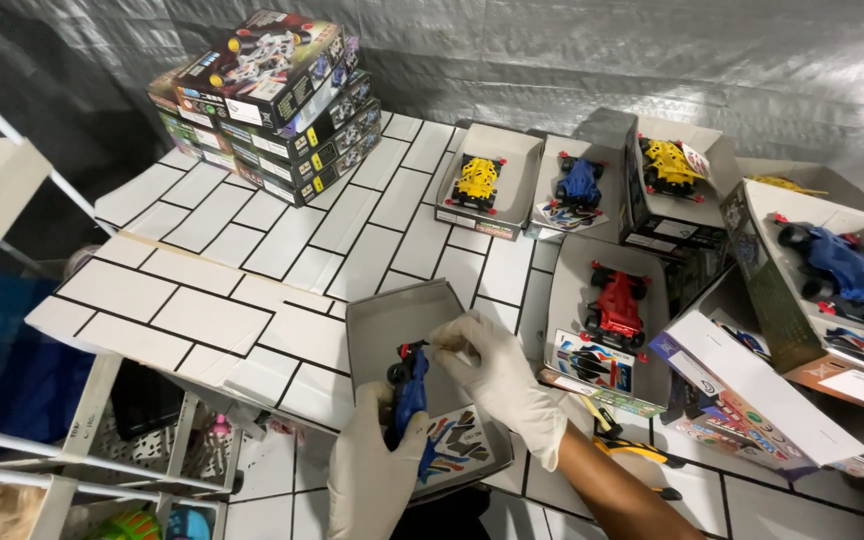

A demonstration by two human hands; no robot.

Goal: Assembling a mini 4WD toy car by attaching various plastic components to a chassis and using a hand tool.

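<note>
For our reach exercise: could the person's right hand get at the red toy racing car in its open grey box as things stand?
Probably yes: the right hand lies just left of the red toy racing car, whose open grey box has no lid, and nothing stands between.

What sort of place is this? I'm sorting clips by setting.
Likely a toy-car assembly or packing bench: open boxes with a yellow car and red car, stacked boxes, gloved hands.
</note>
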